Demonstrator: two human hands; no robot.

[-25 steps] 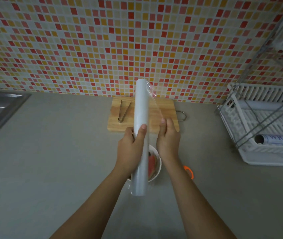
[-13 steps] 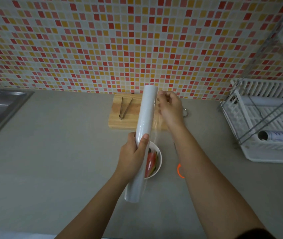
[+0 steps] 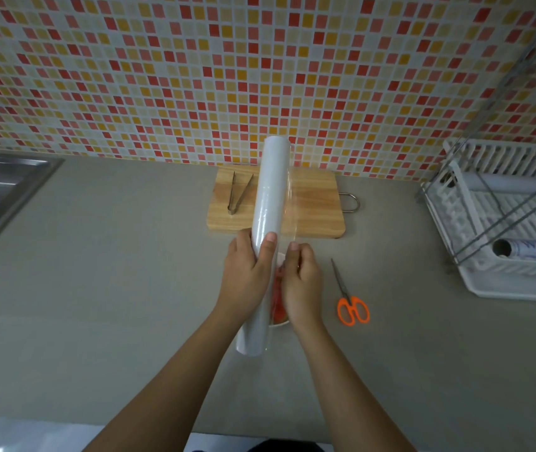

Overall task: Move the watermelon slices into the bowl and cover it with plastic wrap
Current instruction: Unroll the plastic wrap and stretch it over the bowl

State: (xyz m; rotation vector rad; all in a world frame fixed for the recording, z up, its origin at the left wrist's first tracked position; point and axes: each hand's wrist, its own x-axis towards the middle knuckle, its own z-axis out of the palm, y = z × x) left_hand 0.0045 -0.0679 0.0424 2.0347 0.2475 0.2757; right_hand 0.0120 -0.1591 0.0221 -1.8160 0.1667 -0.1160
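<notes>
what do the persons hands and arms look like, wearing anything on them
Nothing worn that shows: the left hand and right hand are bare, with no gloves, rings, watch or bands. Both forearms are uncovered down to the frame's bottom edge, with no sleeves in view. The thumbnails look short and unpainted.

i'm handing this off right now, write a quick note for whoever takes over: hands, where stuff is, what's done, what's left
Left hand: grips the roll of plastic wrap, held lengthwise above the bowl.
Right hand: pinches the loose film at the roll's right side. Only a narrow strip is pulled out.
Things: the watermelon slices are in the bowl, mostly hidden under the hands. The tongs lie on the cutting board, and no slices show on it. The scissors lie on the counter, right of the bowl.
Done: slices moved.
Left: pull out enough film, cut it, cover the bowl.
</notes>
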